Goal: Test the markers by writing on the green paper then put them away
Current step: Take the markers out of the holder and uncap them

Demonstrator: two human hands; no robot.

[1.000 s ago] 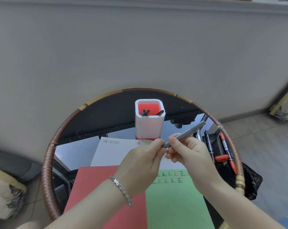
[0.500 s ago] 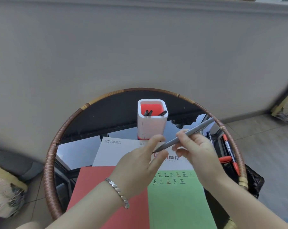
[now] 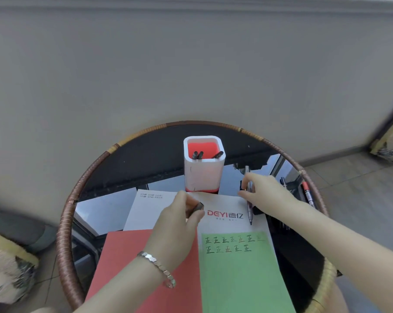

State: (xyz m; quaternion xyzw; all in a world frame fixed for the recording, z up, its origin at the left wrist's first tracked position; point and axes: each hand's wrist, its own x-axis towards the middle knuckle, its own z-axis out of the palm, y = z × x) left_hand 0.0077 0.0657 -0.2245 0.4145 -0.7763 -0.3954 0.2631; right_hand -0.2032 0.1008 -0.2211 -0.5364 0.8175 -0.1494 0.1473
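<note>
Plain grey wall [image 3: 191, 64], pale tiled floor [image 3: 360, 190], round rattan-rimmed glass table [image 3: 65, 220]

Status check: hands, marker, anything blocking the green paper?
Left hand pinches the cap. Right hand grips the uncapped grey marker, tip over the white sheet. Green paper unobstructed.

On the white sheet [image 3: 150, 208] I read a red "DEYI" followed by two dark Chinese characters, 德亿. The fine line beneath it and the two small lines near its upper left corner are too small for me. On the green paper [image 3: 240, 279] I see the handwritten character 正 repeated, seven in the top row and five below.
</note>
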